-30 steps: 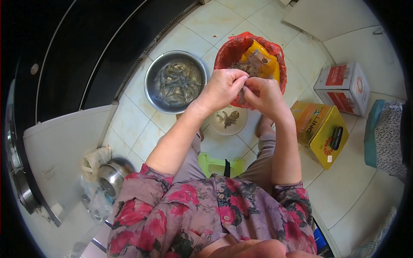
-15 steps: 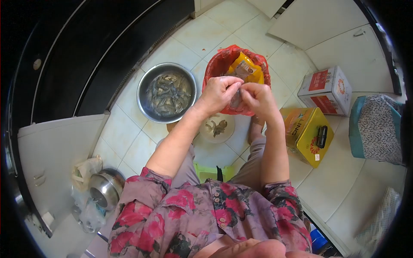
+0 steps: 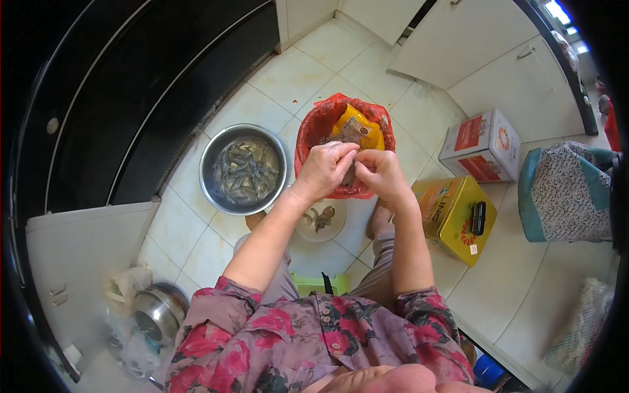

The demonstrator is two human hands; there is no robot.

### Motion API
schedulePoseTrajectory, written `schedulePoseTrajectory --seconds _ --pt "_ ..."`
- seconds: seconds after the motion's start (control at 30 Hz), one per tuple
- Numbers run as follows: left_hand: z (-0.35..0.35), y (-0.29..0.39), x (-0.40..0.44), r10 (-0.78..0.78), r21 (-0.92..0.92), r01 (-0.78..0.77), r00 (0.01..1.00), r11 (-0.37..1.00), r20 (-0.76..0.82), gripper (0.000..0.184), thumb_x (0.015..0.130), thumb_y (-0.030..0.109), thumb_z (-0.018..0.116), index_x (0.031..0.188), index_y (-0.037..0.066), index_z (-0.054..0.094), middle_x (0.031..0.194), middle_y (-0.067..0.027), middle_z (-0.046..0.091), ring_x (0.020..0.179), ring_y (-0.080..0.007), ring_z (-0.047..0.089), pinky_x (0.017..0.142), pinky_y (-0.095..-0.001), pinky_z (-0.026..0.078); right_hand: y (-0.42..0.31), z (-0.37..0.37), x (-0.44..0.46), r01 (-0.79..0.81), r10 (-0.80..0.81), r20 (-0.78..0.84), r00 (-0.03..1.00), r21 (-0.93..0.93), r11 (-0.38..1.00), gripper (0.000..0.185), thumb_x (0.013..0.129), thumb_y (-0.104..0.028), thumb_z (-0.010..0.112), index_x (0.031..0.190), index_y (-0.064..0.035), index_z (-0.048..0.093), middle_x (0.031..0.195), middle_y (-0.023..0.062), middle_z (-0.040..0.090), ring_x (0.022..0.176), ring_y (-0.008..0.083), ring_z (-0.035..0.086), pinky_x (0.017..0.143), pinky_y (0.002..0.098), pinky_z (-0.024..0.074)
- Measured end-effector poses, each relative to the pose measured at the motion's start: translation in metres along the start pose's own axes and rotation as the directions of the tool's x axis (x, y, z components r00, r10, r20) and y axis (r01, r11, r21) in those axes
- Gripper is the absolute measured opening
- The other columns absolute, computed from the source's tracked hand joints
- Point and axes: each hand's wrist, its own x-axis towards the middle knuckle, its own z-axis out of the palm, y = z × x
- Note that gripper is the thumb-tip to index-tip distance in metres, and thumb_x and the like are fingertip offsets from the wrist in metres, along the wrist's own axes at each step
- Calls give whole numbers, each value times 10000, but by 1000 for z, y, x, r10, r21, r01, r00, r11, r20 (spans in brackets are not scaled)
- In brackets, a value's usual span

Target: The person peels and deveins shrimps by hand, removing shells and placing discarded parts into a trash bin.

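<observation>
My left hand (image 3: 324, 169) and my right hand (image 3: 385, 175) meet over a bin lined with a red bag (image 3: 311, 124), thumbs and fingertips pinched together. Something small and greyish, perhaps a shrimp, shows between and below the fingertips, too hidden to make out. Inside the bin lies a yellow packet (image 3: 359, 130) beside dark scraps. To the left, a metal basin (image 3: 205, 169) holds many grey shrimp (image 3: 244, 171) in liquid. A white plate (image 3: 334, 230) with several shrimp pieces (image 3: 320, 219) is on the floor below my hands, partly behind my left forearm.
At the right stand a yellow tin box (image 3: 455, 219), a red and white carton (image 3: 481, 145) and a teal patterned bag (image 3: 565, 191). Metal bowls (image 3: 159, 311) and plastic bags (image 3: 131, 344) lie at the lower left. A green stool (image 3: 311, 284) is between my legs.
The view has shifted, so the basin, bin and boxes appear lower and farther left. Both hands remain pinched together over the bin, with small changes in the fingers.
</observation>
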Motion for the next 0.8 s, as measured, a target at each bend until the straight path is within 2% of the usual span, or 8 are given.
schedulePoseTrajectory --seconds 0.17,0.27,0.33,0.47,0.53,0.57,0.73,0.8 --pt "16 1 3 33 92 -27 997 995 -66 158 871 75 583 977 -16 657 851 -163 660 753 -304 648 661 -356 512 0 -9 5 -9 9 -5 1000 -47 999 154 817 -60 544 778 65 624 575 79 613 513 95 603 468 255 482" --pt "20 1 6 62 91 -59 997 994 -36 158 875 76 580 978 -16 659 859 -158 661 743 -287 648 657 -350 509 7 -17 7 -106 108 36 993 -48 993 148 823 -52 527 780 52 623 606 75 628 530 99 621 466 241 491" --pt "16 4 12 20 34 -20 1000 999 -10 161 878 76 578 983 -15 660 861 -156 662 746 -274 650 659 -343 508 11 -23 6 -202 166 172 971 225 953 144 839 -51 514 811 42 619 656 70 644 555 110 643 456 232 502" --pt "17 -4 22 -24 -52 23 999 998 -21 169 885 75 575 1001 -12 662 868 -155 668 762 -242 658 668 -327 505 8 -28 2 -254 212 167 963 297 920 148 858 -53 504 860 41 619 703 68 655 577 118 656 461 228 517" --pt "19 -3 25 -3 -46 0 998 999 -60 168 887 78 577 1001 -13 661 877 -158 671 775 -247 660 680 -324 507 11 -25 4 -137 152 -8 988 384 913 156 868 -71 525 897 41 629 724 68 662 584 110 653 468 220 513" --pt "21 -2 25 -17 -22 15 994 1000 -107 168 889 81 576 996 -15 661 881 -159 672 774 -250 659 683 -325 507 14 -24 5 -138 153 -8 988 384 913 156 868 -71 525 897 41 629 724 68 662 584 110 653 468 220 513" --pt "28 -1 24 -52 47 61 983 997 -177 176 885 92 586 1000 -22 656 890 -160 670 793 -267 656 702 -331 508 36 -8 14 34 -18 -112 994 139 990 162 857 -97 582 873 49 650 649 60 647 581 96 636 475 241 487" --pt "26 -4 23 -28 35 33 992 999 -125 175 885 110 604 983 -25 658 801 -118 674 691 -201 647 620 -302 510 29 -6 12 34 -20 -126 992 115 993 162 857 -99 579 846 48 647 631 58 641 580 92 632 490 247 487"
